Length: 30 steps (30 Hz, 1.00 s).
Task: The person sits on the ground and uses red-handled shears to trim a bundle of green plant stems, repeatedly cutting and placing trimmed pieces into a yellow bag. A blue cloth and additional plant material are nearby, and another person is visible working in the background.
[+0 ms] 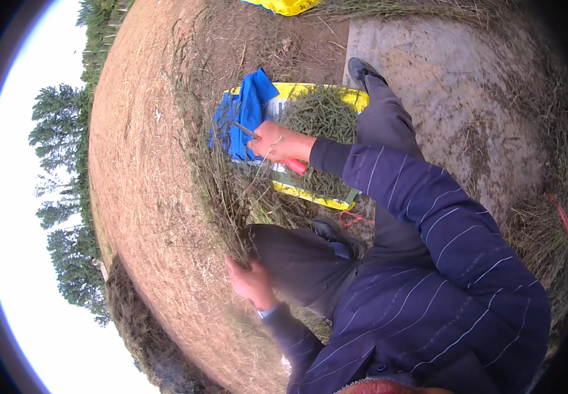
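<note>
My left hand [252,282] is closed around the lower ends of a bundle of long, thin, grey-green stalks [221,190]. The stalks rise away from it and spread past a yellow, white and blue sack. My right hand [272,141] is wrapped round a red-handled tool [294,165], whose narrow dark blade points out among the stalks; its exact kind is hard to tell. Beneath this hand lies the sack [290,190], with a blue cloth [252,98] at its left side. A heap of short green sprigs [323,118] covers much of the sack.
My shoes [363,71] and legs frame the sack. A red cord [355,218] lies by its near corner. A dirty grey sheet [455,85] spreads on the right, beside cut stalks and a red strip [562,217]. Another yellow sack [287,5] is at the top; dry ground stretches left.
</note>
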### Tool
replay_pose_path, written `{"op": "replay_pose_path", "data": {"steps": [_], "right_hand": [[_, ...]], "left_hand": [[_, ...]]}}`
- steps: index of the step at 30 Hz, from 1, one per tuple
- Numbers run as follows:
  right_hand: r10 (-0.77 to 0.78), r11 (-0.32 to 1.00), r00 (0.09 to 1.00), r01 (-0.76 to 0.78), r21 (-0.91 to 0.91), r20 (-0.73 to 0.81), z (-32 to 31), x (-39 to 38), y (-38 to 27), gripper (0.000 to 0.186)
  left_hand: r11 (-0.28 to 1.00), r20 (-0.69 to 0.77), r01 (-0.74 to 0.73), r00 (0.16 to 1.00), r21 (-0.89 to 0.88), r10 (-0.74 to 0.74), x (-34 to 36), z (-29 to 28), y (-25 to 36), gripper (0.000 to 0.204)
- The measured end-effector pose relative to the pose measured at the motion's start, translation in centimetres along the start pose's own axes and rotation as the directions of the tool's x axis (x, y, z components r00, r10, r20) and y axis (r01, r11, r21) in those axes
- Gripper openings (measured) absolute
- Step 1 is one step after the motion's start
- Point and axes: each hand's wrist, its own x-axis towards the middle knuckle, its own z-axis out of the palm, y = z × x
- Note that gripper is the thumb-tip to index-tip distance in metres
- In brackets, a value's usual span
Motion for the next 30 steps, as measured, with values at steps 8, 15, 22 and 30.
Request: {"op": "replay_pose_path", "data": {"steps": [8, 15, 22, 30], "right_hand": [[-0.082, 0.995, 0.997, 0.082, -0.065, 0.005, -0.2, -1.0, -0.5, 0.039], [-0.172, 0.979, 0.984, 0.166, -0.122, -0.039, -0.3, -1.6, -0.9, 0.040], [-0.167, 0.981, 0.986, 0.166, -0.096, -0.003, -0.6, -1.6, -0.6, 0.039], [-0.186, 0.971, 0.980, 0.173, -0.167, -0.068, 0.0, -0.2, 1.2, 0.035]], "left_hand": [[0.995, 0.089, 0.100, 0.991, -0.008, -0.099, 0.2, -0.2, 0.0, 0.062], [0.998, 0.045, 0.060, 0.997, -0.009, -0.059, 0.2, 0.1, -0.4, 0.060], [0.998, 0.059, 0.054, 0.997, -0.033, -0.052, 0.1, 0.2, -0.4, 0.062], [0.971, 0.224, 0.230, 0.951, -0.059, -0.212, 0.9, -1.8, 2.0, 0.062]]}}
